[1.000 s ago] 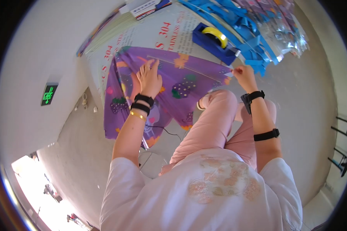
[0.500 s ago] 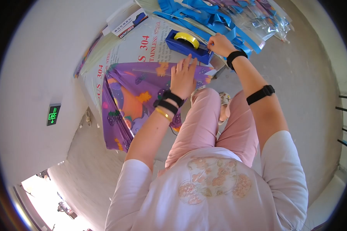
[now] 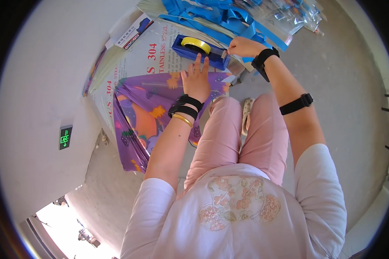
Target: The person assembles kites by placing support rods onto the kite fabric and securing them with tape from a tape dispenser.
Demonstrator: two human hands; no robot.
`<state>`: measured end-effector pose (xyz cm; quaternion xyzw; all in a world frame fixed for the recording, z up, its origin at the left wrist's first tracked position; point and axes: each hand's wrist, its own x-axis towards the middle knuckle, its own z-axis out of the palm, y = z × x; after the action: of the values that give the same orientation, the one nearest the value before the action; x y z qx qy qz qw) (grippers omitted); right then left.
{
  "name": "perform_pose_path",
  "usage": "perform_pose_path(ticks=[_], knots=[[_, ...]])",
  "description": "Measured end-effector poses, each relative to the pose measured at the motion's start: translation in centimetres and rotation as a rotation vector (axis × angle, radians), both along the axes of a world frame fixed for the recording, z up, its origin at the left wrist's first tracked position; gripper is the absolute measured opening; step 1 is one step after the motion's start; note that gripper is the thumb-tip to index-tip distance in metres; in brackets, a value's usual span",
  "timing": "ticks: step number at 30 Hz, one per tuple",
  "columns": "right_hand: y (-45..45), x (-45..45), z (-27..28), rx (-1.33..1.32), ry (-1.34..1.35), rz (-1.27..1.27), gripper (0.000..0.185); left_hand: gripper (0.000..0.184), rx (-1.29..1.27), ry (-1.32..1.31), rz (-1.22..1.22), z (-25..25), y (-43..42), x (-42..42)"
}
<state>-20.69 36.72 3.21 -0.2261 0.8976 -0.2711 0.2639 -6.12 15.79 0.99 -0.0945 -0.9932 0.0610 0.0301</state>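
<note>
The left hand (image 3: 196, 82) is over the purple cloth (image 3: 157, 93), which lies at the near edge of the table; its fingers are spread, two tips reaching the near side of the blue tape dispenser (image 3: 219, 61). The right hand (image 3: 246, 46) has fingers pressed together at the dispenser's right end; any tape between them cannot be confirmed.

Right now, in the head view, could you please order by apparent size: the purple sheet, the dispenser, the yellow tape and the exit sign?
1. Purple sheet, largest.
2. Dispenser.
3. Yellow tape and exit sign: they look close in size, so I leave them unranked.
</note>
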Motion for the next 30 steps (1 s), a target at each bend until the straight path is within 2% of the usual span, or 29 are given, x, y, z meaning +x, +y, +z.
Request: perform_pose_path(ticks=[2, 5, 7, 8, 10, 12, 14, 16, 18, 19, 21, 22, 24, 25, 26, 27, 28, 29, 30], knots=[[0.4, -0.2, -0.9, 0.035, -0.037, -0.029, 0.035, 0.076, 0.006, -0.007, -0.005, 0.3, 0.0, 0.0], [1.9, 0.4, -2.7, -0.062, -0.079, -0.104, 0.035, 0.079, 0.023, -0.011, -0.014, 0.6, 0.1, 0.1], [4.0, 1.2, -4.0, -0.593, -0.769, -0.517, 0.025, 0.079, 0.035, -0.006, -0.018, 0.5, 0.1, 0.1], [4.1, 0.8, -6.8, -0.631, -0.837, -0.729, 0.022, 0.079, 0.036, 0.000, -0.019, 0.5, 0.1, 0.1], [5.7, 2.0, -8.5, -0.561, -0.625, -0.771, 0.029, 0.079, 0.038, 0.007, -0.020, 0.4, 0.2, 0.1], [5.8, 3.7, -8.4, -0.563, -0.662, -0.742, 0.034, 0.080, 0.060, -0.012, -0.006, 0.4, 0.3, 0.1], [4.2, 5.3, -6.0, -0.758, -0.792, -0.740, 0.023, 0.080, 0.063, -0.018, -0.007, 0.5, 0.4, 0.2], [3.2, 6.0, -4.8, -0.756, -0.795, -0.742, 0.025, 0.080, 0.064, -0.021, -0.005, 0.5, 0.5, 0.1], [2.4, 6.2, -4.9, -0.630, -0.573, -0.644, 0.028, 0.080, 0.061, -0.039, -0.001, 0.6, 0.5, 0.1], [1.9, 6.3, -5.7, -0.633, -0.574, -0.645, 0.028, 0.080, 0.057, -0.039, -0.003, 0.6, 0.5, 0.2], [0.6, 6.4, -7.5, -0.561, -0.198, -0.687, 0.034, 0.080, 0.055, -0.032, -0.004, 0.7, 0.6, 0.1], [0.5, 6.6, -8.7, -0.563, -0.198, -0.686, 0.034, 0.080, 0.054, -0.031, -0.003, 0.7, 0.6, 0.1], [1.1, 7.2, -10.5, -0.007, 0.345, -0.576, 0.027, 0.081, 0.039, -0.048, 0.005, 0.8, 0.6, 0.1], [2.1, 7.4, -10.1, -0.108, 0.176, -0.601, 0.025, 0.081, 0.041, -0.023, -0.002, 0.6, 0.6, -0.1], [2.5, 6.4, -9.7, -0.287, 0.174, -0.660, 0.023, 0.080, 0.045, -0.003, -0.003, 0.1, 0.4, 0.0], [2.6, 6.5, -9.0, -0.464, 0.148, -0.719, 0.022, 0.088, 0.102, -0.020, -0.022, 0.1, 0.3, 0.0], [2.4, 5.4, -7.9, -0.529, 0.077, -0.728, 0.019, 0.088, 0.099, -0.033, -0.013, 0.0, 0.2, 0.5], [1.8, 4.9, -6.3, -0.533, 0.073, -0.724, 0.019, 0.082, 0.087, -0.008, -0.015, -0.1, 0.2, 0.3], [0.8, 4.3, -4.5, -0.714, 0.193, -0.563, 0.022, 0.077, 0.075, 0.022, -0.019, 0.0, 0.3, 0.1]])
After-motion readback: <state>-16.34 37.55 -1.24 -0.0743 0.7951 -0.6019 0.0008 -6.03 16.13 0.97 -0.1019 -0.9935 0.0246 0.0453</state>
